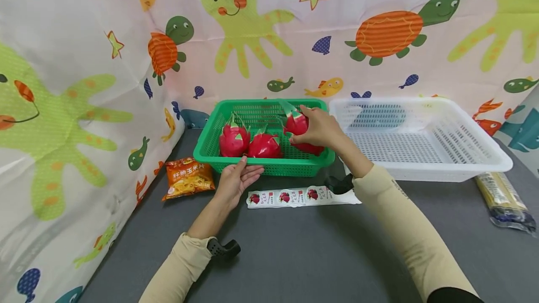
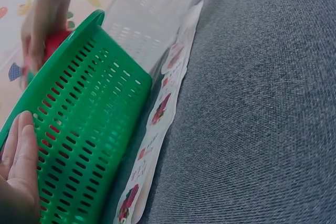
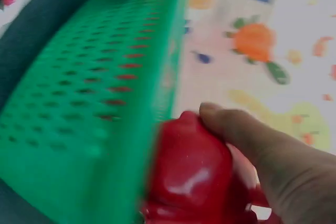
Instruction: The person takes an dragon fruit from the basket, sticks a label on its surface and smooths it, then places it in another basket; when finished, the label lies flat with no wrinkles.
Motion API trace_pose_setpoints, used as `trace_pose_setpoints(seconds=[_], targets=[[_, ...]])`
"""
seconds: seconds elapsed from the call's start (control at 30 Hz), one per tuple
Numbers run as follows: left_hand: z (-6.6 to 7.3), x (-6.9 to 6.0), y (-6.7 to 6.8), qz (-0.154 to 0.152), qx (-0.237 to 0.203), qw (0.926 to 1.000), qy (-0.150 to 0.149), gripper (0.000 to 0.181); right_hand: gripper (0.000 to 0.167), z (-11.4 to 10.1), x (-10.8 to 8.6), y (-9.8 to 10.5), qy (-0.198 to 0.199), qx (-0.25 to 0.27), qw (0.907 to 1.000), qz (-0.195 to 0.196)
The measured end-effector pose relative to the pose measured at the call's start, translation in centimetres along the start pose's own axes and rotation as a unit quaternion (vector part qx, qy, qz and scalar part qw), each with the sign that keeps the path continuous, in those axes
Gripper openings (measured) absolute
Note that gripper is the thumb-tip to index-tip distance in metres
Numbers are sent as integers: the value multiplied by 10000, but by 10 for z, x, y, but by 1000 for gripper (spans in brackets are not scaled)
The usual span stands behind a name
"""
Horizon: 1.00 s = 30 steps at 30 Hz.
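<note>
In the head view, my right hand [image 1: 317, 127] grips a red dragon fruit [image 1: 296, 124] with green leaf tips, at the right side of the green basket [image 1: 269, 168]. Part of another dragon fruit [image 1: 310, 148] shows below that hand. Two more, a left dragon fruit [image 1: 234, 141] and a middle dragon fruit [image 1: 265, 146], lie inside the basket. My left hand [image 1: 233, 181] rests against the basket's front, thumb at the rim and fingers straight along the outer wall. The right wrist view shows a thumb [image 3: 247, 132] against a glossy red fruit [image 3: 191, 169] beside the rim.
A strip of dragon fruit labels [image 1: 294, 197] lies before the basket. To the left is an orange snack bag [image 1: 189, 177]. On the right stand a white basket [image 1: 446, 172] and a yellowish packet [image 1: 505, 202]. A patterned curtain [image 1: 252, 83] hangs behind.
</note>
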<state>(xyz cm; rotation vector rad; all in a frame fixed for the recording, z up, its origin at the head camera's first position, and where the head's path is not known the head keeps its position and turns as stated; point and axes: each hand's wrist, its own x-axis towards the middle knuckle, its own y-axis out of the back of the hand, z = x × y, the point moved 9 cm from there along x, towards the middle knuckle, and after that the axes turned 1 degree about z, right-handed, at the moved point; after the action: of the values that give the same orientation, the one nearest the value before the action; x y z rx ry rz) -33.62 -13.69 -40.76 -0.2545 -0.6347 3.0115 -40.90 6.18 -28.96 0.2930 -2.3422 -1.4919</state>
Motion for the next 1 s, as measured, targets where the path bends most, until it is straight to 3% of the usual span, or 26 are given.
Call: trace_pose_setpoints(seconds=[0.23, 0.37, 0.47, 0.63, 0.73, 0.87, 1.0], targets=[[0, -1, 3, -80, -48, 9999, 103, 32, 93, -7, -48, 45, 401, 513, 9979, 67], [2, -2, 6, -167, -29, 9998, 143, 31, 92, -15, -93, 50, 893, 826, 9925, -77], [4, -4, 10, -165, -41, 9997, 167, 31, 91, -21, -129, 31, 1138, 879, 9889, -384], [5, -5, 9, -250, -60, 9995, 181, 31, 87, -24, -172, -26, 1281, 632, 9818, -1253], [4, -5, 6, -272, -52, 9994, 193, 31, 87, -26, -185, -52, 1530, 707, 9692, -1795], [2, -4, 2, -256, -47, 9994, 210, 30, 88, -34, -195, -69, 1931, 1016, 9474, -2342], [2, -3, 0, -226, -98, 9995, 185, 29, 89, -47, -203, -71, 2452, 598, 9420, -2212]])
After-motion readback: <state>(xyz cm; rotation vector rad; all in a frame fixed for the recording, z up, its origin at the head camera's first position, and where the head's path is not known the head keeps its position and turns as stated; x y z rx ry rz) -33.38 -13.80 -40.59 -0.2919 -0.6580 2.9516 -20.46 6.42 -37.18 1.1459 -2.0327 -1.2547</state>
